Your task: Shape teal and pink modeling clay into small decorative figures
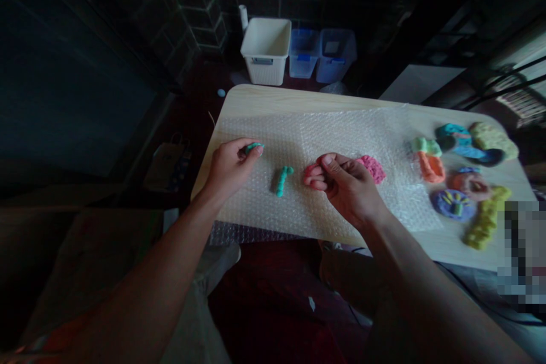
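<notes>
My left hand (pixel 230 165) is over the left part of the bubble wrap (pixel 256 205), its thumb and fingers closed on a small piece of green modelling clay (pixel 255 147). A short, lumpy green clay roll (pixel 281 181) with a knob at its upper end lies on the wrap between my hands. My right hand (pixel 341 182) is turned partly palm up, with curled fingers and the thumb against the index finger. Its fingertips look pinkish, and whatever they may pinch is too small to tell. Just behind that hand, a bumpy pink clay lump (pixel 373 169) is partly covered by it.
Coloured clay models stand on the table's right side: an orange and green one (pixel 430 166), a blue one (pixel 458 139), a purple disc (pixel 453 205) and a yellow strip (pixel 488 219). Beyond the table (pixel 264 96) are a white bin (pixel 268 51) and two clear bluish bins (pixel 303 54).
</notes>
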`<state>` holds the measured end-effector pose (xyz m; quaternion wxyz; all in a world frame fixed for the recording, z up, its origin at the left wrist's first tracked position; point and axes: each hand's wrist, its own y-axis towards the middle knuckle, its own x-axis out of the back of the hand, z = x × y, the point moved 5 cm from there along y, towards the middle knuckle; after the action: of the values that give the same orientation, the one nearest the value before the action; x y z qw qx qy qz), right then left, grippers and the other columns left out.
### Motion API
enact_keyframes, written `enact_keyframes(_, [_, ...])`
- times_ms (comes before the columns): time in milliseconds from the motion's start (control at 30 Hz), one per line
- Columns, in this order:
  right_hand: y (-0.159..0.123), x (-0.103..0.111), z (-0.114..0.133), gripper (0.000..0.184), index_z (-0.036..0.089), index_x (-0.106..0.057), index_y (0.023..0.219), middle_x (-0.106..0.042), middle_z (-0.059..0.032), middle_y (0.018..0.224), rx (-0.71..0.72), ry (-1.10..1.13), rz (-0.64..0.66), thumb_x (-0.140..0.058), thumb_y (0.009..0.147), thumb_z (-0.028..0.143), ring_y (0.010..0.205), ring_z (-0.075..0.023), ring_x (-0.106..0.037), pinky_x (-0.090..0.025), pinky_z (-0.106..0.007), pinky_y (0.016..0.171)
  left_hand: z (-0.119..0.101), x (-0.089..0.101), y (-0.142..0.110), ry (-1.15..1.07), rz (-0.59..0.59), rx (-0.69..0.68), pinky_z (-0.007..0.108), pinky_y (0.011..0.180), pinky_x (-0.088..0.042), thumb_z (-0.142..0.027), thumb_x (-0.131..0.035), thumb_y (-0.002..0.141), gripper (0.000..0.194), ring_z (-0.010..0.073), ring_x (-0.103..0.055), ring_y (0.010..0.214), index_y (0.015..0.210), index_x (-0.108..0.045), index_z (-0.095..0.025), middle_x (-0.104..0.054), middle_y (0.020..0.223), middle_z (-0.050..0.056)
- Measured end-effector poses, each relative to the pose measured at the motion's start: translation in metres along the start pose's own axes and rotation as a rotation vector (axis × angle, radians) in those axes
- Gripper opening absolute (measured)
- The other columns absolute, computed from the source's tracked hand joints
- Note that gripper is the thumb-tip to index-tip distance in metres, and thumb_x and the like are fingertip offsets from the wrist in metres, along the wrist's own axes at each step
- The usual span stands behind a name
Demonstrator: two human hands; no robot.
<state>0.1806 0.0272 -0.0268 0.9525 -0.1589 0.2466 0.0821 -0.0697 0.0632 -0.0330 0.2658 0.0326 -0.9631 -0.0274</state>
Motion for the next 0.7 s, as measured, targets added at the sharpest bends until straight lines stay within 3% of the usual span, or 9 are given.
enact_keyframes(233, [0.001, -0.004, 0.004, 0.042, 0.021, -0.064, 0.084, -0.084, -0.0072, 0.081, 0.042, -0.029, -0.012, -0.089, 0.085, 0.055, 0.074, -0.0195, -0.082, -0.067, -0.026, 0.066, -0.002, -0.002, 0.001, 0.080, 0.015, -0.013, 0.030, 0.069, -0.052, -0.041, -0.069, 0.096, 0.033, 0.0217, -0.072, 0.082, 0.113, -0.081, -0.016, -0.082, 0.093, 0.009])
enact_keyframes(467, [-0.001, -0.003, 0.013, 0.033, 0.022, -0.065, 0.093, -0.085, -0.0102, 0.101, 0.072, -0.031, 0.021, -0.083, 0.093, 0.050, 0.099, -0.0247, -0.083, -0.068, -0.033, 0.077, -0.009, -0.005, -0.002, 0.317, 0.008, -0.119, 0.039, 0.089, -0.057, -0.033, -0.067, 0.098, 0.027, 0.0275, -0.074, 0.097, 0.115, -0.080, -0.015, -0.082, 0.110, 0.013])
enact_keyframes(533, [-0.002, -0.001, 0.017, 0.035, 0.021, -0.068, 0.093, -0.084, -0.0087, 0.091, 0.066, -0.054, 0.017, -0.079, 0.095, 0.055, 0.088, -0.0226, -0.082, -0.066, -0.032, 0.071, -0.013, -0.007, -0.004, 0.425, 0.013, -0.209, 0.043, 0.099, -0.055, -0.027, -0.065, 0.100, 0.026, 0.0304, -0.072, 0.109, 0.118, -0.078, -0.014, -0.080, 0.117, 0.015])
enact_keyframes(600, [-0.003, 0.003, 0.021, 0.045, 0.020, -0.070, 0.088, -0.077, -0.0050, 0.070, 0.062, -0.109, -0.007, -0.073, 0.096, 0.064, 0.064, -0.0190, -0.075, -0.060, -0.029, 0.056, -0.014, -0.012, -0.007, 0.499, 0.032, -0.283, 0.046, 0.107, -0.053, -0.024, -0.063, 0.102, 0.026, 0.0317, -0.069, 0.116, 0.122, -0.076, -0.014, -0.077, 0.121, 0.016])
enact_keyframes(700, [-0.003, 0.011, 0.034, 0.058, 0.022, -0.064, 0.075, -0.048, 0.0058, 0.044, 0.142, -0.184, -0.097, -0.066, 0.094, 0.077, 0.036, -0.0115, -0.046, -0.037, -0.025, 0.037, -0.013, -0.018, -0.008, 0.516, 0.072, -0.332, 0.048, 0.109, -0.052, -0.025, -0.063, 0.103, 0.026, 0.0310, -0.067, 0.117, 0.125, -0.075, -0.017, -0.074, 0.120, 0.014])
